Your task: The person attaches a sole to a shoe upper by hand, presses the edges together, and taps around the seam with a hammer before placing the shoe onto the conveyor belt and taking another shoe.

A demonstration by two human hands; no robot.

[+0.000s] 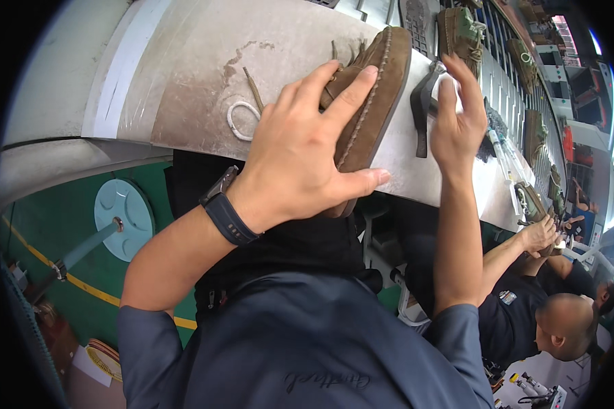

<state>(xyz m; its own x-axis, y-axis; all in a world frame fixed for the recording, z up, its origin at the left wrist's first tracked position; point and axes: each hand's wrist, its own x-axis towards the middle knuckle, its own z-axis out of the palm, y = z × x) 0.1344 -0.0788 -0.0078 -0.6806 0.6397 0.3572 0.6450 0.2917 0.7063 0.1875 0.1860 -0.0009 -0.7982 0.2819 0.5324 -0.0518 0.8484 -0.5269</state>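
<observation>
A brown moccasin-style shoe (378, 95) with pale stitching along its edge lies tilted on the metal bench, its dark sole towards the right. My left hand (300, 146) spreads over it, fingers on the upper and thumb near the sole edge, gripping it. My right hand (460, 129) is raised just to the right, thumb and forefinger apart and slightly blurred. Close to those fingertips is a dark, curved, strap-like tool (421, 112); whether they touch it is unclear. A white loop of cord (235, 121) and a brown lace end (254, 88) lie left of the shoe.
A roller conveyor at the right carries more shoes, including a green and brown one (462, 33). Brush-like tools (505, 153) lie at the bench's right side. A co-worker (525, 300) sits at the right, hands on another shoe. A light-blue round wheel (123, 219) stands at lower left.
</observation>
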